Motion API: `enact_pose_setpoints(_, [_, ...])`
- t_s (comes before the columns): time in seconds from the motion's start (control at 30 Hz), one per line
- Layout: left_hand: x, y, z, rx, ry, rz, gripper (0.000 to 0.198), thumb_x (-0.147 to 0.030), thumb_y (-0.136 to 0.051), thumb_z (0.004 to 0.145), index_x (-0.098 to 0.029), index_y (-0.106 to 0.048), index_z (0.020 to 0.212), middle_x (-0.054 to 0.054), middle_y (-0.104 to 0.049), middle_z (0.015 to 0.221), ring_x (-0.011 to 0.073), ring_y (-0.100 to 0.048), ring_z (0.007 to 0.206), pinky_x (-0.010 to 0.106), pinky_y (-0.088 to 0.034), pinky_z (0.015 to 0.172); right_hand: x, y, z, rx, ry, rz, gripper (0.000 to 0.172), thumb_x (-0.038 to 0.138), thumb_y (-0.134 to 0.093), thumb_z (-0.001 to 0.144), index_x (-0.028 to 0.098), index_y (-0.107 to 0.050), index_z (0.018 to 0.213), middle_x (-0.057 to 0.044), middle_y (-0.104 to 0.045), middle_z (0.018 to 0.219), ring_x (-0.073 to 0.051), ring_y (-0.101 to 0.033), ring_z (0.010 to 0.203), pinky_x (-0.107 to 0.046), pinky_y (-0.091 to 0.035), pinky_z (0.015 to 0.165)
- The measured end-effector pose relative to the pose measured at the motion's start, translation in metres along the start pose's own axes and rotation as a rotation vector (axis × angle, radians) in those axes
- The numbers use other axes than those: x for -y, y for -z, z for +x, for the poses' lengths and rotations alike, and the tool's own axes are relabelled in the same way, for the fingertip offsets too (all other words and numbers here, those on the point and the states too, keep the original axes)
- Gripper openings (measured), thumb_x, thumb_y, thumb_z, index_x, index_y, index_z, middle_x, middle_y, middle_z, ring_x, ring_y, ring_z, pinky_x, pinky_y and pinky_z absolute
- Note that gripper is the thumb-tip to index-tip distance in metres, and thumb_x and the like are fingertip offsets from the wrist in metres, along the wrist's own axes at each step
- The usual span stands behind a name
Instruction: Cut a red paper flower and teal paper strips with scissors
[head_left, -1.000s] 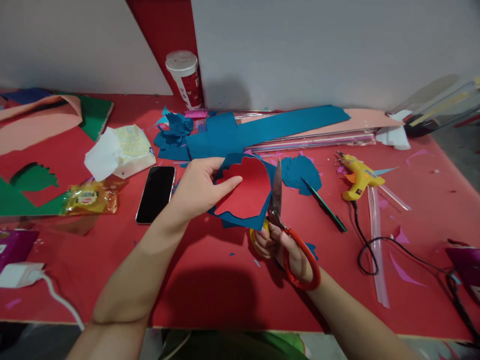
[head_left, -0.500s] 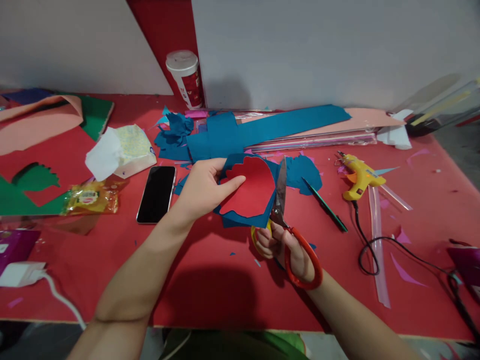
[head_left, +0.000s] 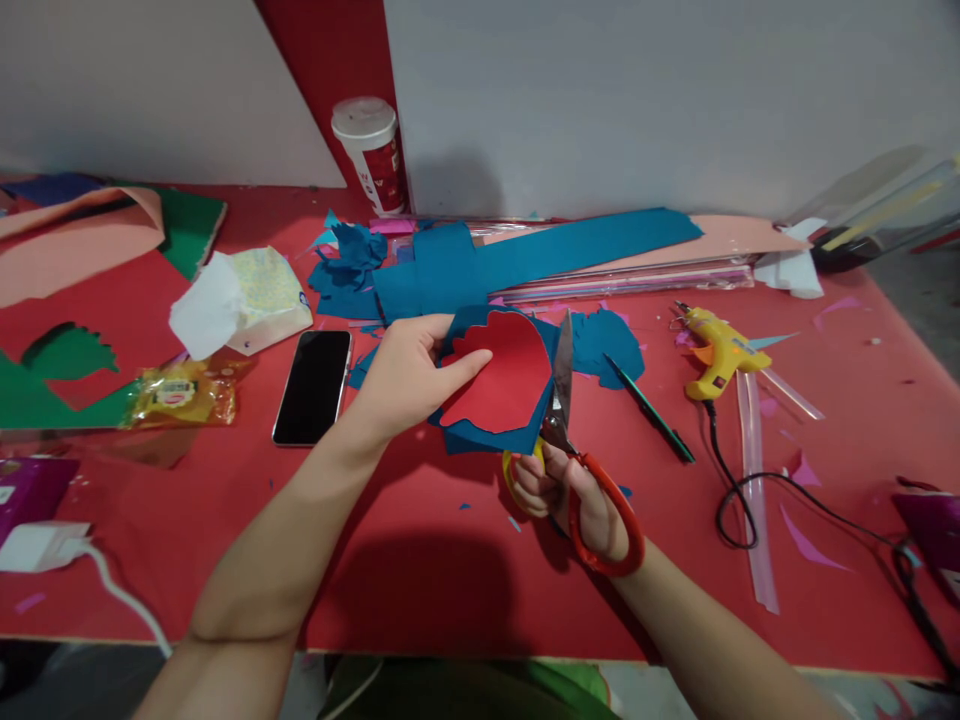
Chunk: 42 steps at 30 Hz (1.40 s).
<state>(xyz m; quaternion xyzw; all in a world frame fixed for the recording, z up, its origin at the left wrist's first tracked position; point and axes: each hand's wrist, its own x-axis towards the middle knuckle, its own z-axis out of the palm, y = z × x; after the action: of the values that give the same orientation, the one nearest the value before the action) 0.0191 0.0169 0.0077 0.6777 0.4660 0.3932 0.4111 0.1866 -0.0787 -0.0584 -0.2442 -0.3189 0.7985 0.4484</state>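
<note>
My left hand (head_left: 416, 375) pinches a red paper cutout (head_left: 506, 375) with a wavy edge, laid over blue paper (head_left: 495, 441). The thumb lies on top of the red piece; the other fingers are mostly hidden underneath. In my right hand (head_left: 566, 490) are scissors (head_left: 561, 400) with one red and one yellow handle loop. Their blades point away from me, at the right edge of the blue paper. More blue cut paper (head_left: 607, 345) lies just beyond the blades, with a dark green pen (head_left: 651, 410) resting partly on it.
A yellow glue gun (head_left: 724, 350) with a black cord lies to the right, near clear glue sticks (head_left: 754, 450). On the left are a phone (head_left: 313, 388), a snack wrapper (head_left: 180, 393) and coloured sheets (head_left: 75, 260). A lidded paper cup (head_left: 369, 155) stands by the wall. Paper scraps dot the red table (head_left: 420, 600).
</note>
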Motion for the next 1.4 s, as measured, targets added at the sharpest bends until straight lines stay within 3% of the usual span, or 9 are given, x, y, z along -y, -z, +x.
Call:
enact_pose_setpoints(0.87, [-0.0030, 0.0008, 0.0001, -0.004, 0.005, 0.008, 0.014, -0.025, -0.062, 0.070, -0.013, -0.065, 0.077, 0.003, -0.067, 0.072, 0.0163, -0.060, 0.068, 0.025, -0.047, 0.058, -0.0033, 0.0034, -0.0005, 0.022, 0.014, -0.015, 0.038, 0.054, -0.047, 0.078, 0.020, -0.035, 0.066, 0.008, -0.022, 0.054, -0.006, -0.014, 0.041, -0.022, -0.015, 0.039])
enact_pose_setpoints(1.4, [-0.0033, -0.0005, -0.0016, -0.008, 0.077, -0.122, 0.014, -0.025, -0.064, 0.068, -0.014, -0.064, 0.077, 0.003, -0.068, 0.076, 0.0158, -0.061, 0.069, 0.025, -0.048, 0.059, -0.0013, -0.0002, -0.0007, 0.025, 0.006, -0.002, 0.038, 0.054, -0.047, 0.078, 0.020, -0.035, 0.067, 0.008, -0.022, 0.054, -0.006, -0.013, 0.040, -0.021, -0.014, 0.038])
